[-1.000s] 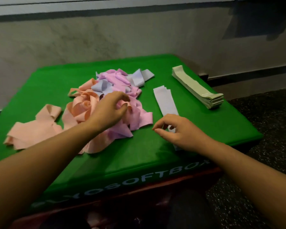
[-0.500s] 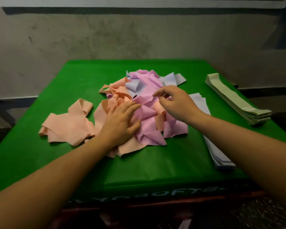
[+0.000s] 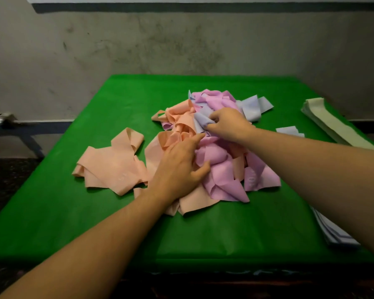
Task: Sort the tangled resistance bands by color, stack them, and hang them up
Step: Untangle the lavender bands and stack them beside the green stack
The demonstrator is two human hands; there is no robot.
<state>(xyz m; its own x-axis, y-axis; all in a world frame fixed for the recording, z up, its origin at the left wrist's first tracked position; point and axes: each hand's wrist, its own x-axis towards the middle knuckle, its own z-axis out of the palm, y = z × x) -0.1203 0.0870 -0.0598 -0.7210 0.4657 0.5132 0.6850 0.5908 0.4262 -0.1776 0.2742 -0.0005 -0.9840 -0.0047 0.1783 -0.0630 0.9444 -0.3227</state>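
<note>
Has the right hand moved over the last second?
Yes. The right hand was near the table's front edge by the lavender stack; now it is farther back, on the tangled pile, pinching a lavender band.

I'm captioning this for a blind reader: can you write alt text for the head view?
A person's right hand pinches a pale blue band from a tangled pile of peach, pink and blue bands on a green table, while the left hand presses the pile flat.
</note>
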